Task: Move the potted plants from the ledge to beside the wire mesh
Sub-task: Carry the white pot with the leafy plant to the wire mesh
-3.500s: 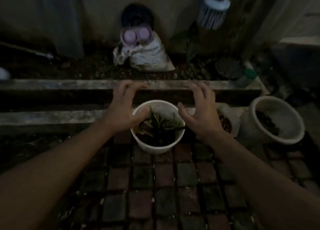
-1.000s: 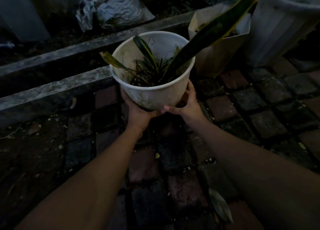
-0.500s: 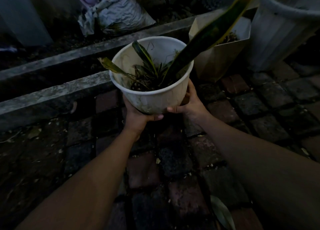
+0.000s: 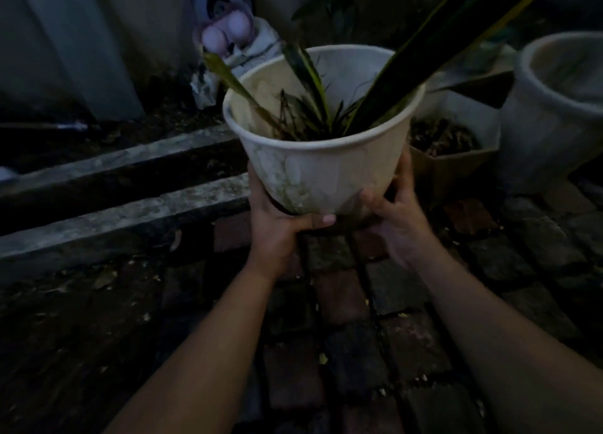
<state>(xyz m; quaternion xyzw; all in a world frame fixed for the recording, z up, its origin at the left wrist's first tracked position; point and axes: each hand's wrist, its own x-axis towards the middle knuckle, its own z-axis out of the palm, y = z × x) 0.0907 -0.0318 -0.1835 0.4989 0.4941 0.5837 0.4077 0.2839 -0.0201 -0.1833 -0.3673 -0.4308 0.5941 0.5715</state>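
Two hands, left hand (image 4: 277, 224) and right hand (image 4: 396, 218), cupping white potted plant (image 4: 323, 169), cardboard box (image 4: 453, 159) just behind, grey pot (image 4: 551, 113) beyond.

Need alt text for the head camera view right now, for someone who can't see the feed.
Both hands, left hand and right hand, hold a white pot with a long-leaved plant by its base, lifted above a dim brick-paved floor. A concrete ledge lies to the left; a larger pale pot stands at right.
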